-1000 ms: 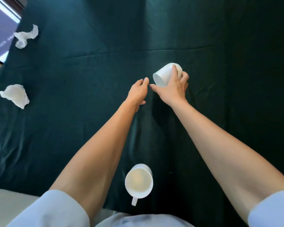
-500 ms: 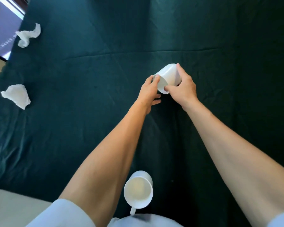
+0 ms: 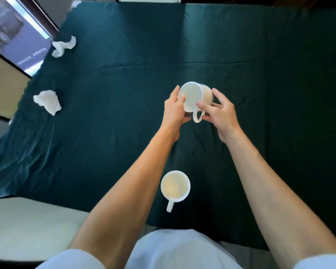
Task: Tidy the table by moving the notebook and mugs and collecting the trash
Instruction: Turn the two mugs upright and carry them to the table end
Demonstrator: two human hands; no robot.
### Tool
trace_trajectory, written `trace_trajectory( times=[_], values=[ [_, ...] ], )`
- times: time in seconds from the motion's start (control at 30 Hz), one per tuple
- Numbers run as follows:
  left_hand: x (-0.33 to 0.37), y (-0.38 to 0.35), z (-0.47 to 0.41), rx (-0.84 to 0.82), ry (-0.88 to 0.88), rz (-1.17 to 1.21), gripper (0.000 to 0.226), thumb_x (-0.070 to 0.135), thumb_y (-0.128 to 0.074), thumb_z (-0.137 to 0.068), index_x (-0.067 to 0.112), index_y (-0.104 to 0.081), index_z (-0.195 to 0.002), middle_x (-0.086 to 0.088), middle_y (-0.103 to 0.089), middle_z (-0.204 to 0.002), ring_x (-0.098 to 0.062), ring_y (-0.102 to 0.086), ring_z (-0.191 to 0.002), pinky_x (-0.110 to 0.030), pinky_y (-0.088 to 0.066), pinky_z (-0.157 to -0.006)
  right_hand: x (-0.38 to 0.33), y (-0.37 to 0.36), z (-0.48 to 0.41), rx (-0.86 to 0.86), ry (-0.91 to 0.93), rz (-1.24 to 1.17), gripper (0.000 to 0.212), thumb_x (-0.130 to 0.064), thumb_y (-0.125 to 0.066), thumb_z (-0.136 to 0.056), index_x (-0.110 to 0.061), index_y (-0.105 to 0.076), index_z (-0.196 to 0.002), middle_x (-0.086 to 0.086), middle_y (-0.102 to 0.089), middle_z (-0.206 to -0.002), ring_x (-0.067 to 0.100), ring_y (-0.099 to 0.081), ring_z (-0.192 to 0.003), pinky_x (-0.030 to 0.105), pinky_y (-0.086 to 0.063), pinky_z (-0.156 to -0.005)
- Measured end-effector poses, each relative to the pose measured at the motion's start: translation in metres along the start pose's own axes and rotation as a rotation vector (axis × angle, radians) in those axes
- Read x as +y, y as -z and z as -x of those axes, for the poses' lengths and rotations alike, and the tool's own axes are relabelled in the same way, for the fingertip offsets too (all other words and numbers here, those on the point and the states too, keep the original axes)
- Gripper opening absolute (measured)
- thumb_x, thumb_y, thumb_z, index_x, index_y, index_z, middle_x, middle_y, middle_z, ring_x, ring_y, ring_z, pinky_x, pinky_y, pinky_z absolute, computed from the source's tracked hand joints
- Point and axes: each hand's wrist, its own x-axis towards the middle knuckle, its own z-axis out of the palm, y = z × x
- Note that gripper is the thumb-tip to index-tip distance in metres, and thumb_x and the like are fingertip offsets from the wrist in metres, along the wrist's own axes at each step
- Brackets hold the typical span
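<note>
A white mug (image 3: 191,94) is held tilted above the dark green tablecloth (image 3: 114,117), its mouth facing me and its handle pointing down. My left hand (image 3: 174,113) grips its left rim, thumb on the edge and fingers underneath. My right hand (image 3: 221,115) pinches it by the handle's base with thumb and index finger, the other fingers spread. A second white mug (image 3: 175,186) stands upright near the front edge between my forearms. Two crumpled white tissues lie at the left: one (image 3: 48,101) near the edge, another (image 3: 63,46) farther back. No notebook is in view.
A screen (image 3: 12,35) stands beyond the table's left edge. A beige surface (image 3: 27,226) lies at the lower left beside the table. A small white scrap (image 3: 76,2) shows at the far left corner.
The mug lay on its side under my right hand; my left hand joined it. The mug is now turned between both hands, mouth toward me, handle down.
</note>
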Motion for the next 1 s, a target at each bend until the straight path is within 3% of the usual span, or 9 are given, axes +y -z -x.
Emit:
trace_trajectory(
  times=[0.17,0.27,0.3,0.43,0.57,0.67,0.8,0.9,1.0],
  values=[
    [-0.024,0.012,0.067,-0.004,-0.119,-0.085,0.062,0.043,-0.055,-0.084,0.023,-0.052,-0.143,-0.008,-0.049,-0.149,-0.034,-0.07,-0.117,-0.049,-0.066,-0.079,0.012,-0.005,0.08,0.081,0.03,-0.116,0.071,-0.03,-0.077,-0.087,-0.019,-0.049,-0.151,0.0,-0.074,-0.123,0.023,-0.073,-0.112,0.041,-0.062,-0.092],
    [-0.031,0.018,0.117,-0.062,-0.21,-0.053,0.032,0.03,-0.053,-0.09,0.046,-0.066,-0.114,-0.006,-0.051,-0.141,-0.034,-0.069,-0.117,-0.052,-0.066,-0.079,0.026,-0.007,0.129,0.095,0.03,-0.137,0.059,-0.042,-0.074,-0.087,-0.017,-0.061,-0.138,0.011,-0.073,-0.128,0.028,-0.075,-0.109,0.048,-0.061,-0.096],
    [-0.035,0.02,0.131,-0.096,-0.22,-0.03,0.034,0.025,-0.051,-0.093,0.051,-0.065,-0.11,-0.006,-0.053,-0.139,-0.033,-0.069,-0.117,-0.049,-0.066,-0.08,0.032,-0.007,0.145,0.099,0.036,-0.152,0.056,-0.044,-0.072,-0.088,-0.015,-0.063,-0.135,0.012,-0.073,-0.127,0.029,-0.075,-0.108,0.048,-0.06,-0.097],
    [-0.065,0.025,0.169,-0.17,-0.171,-0.029,0.059,0.022,-0.054,-0.097,0.043,-0.044,-0.151,-0.003,-0.06,-0.139,-0.03,-0.067,-0.124,-0.041,-0.061,-0.094,0.047,-0.003,0.2,0.113,0.069,-0.212,0.033,-0.033,-0.062,-0.099,-0.019,-0.069,-0.127,0.009,-0.078,-0.117,0.025,-0.077,-0.102,0.037,-0.061,-0.09],
    [-0.088,0.022,0.201,-0.174,-0.081,-0.109,0.069,0.034,-0.063,-0.09,0.052,-0.038,-0.152,0.014,-0.053,-0.148,-0.025,-0.059,-0.135,-0.048,-0.047,-0.114,0.064,0.009,0.232,0.147,0.051,-0.257,0.024,-0.021,-0.058,-0.102,-0.016,-0.07,-0.121,0.014,-0.078,-0.114,0.031,-0.077,-0.102,0.034,-0.062,-0.083],
    [-0.102,0.018,0.215,-0.198,-0.039,-0.108,0.069,0.025,-0.063,-0.089,0.037,-0.041,-0.153,0.021,-0.058,-0.139,-0.016,-0.064,-0.126,-0.046,-0.048,-0.113,0.079,0.018,0.242,0.167,0.029,-0.28,0.022,-0.019,-0.055,-0.103,-0.017,-0.072,-0.116,0.017,-0.076,-0.117,0.035,-0.074,-0.107,0.04,-0.063,-0.09],
    [-0.119,0.007,0.224,-0.226,-0.051,-0.149,0.062,0.007,-0.058,-0.087,0.041,-0.052,-0.138,0.024,-0.068,-0.121,0.001,-0.066,-0.117,-0.042,-0.052,-0.11,0.097,0.028,0.243,0.194,-0.028,-0.342,0.029,-0.021,-0.056,-0.103,-0.021,-0.069,-0.129,0.013,-0.076,-0.122,0.032,-0.077,-0.104,0.039,-0.062,-0.09],
    [-0.128,-0.004,0.225,-0.223,-0.038,-0.195,0.072,-0.001,-0.055,-0.086,0.043,-0.05,-0.143,0.012,-0.072,-0.126,-0.022,-0.071,-0.113,-0.039,-0.055,-0.106,0.106,0.038,0.239,0.197,-0.061,-0.353,0.033,-0.021,-0.055,-0.104,-0.021,-0.066,-0.135,0.01,-0.077,-0.121,0.023,-0.079,-0.099,0.034,-0.062,-0.083],
    [-0.137,-0.015,0.222,-0.207,-0.032,-0.201,0.077,-0.004,-0.056,-0.084,0.041,-0.049,-0.146,0.022,-0.074,-0.118,-0.032,-0.072,-0.108,-0.038,-0.058,-0.102,0.112,0.049,0.233,0.191,-0.084,-0.361,0.033,-0.02,-0.055,-0.105,-0.022,-0.065,-0.137,0.007,-0.077,-0.12,0.02,-0.079,-0.098,0.031,-0.061,-0.08]
  ],
)
